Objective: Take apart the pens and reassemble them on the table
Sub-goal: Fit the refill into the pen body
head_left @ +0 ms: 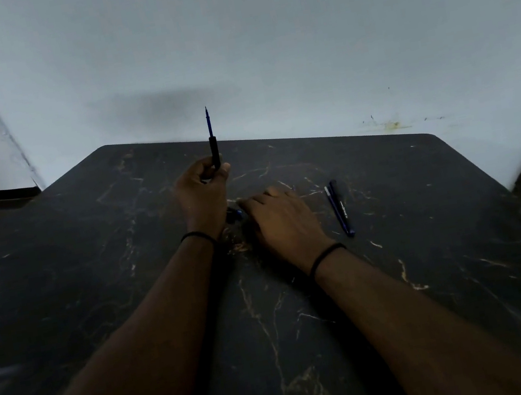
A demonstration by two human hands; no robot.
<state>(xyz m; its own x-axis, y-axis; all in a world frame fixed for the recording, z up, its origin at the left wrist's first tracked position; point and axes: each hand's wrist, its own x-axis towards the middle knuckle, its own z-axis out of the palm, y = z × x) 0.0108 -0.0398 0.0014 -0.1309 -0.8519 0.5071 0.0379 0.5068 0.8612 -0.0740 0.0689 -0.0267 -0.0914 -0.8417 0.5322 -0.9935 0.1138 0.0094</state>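
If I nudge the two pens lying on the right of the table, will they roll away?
Probably a little. The two pens look slim and round, lying flat on the smooth marble-patterned table, so a sideways push would likely roll them. They lie side by side, so one may bump the other. They look stiff and light, so a gentle pinch should lift one.

black table [405, 276] veined with pale tan marbling, dark blue pens [339, 209] lying on it, black wristbands [327, 257] on both arms, pale grey-blue wall [293, 35] behind.
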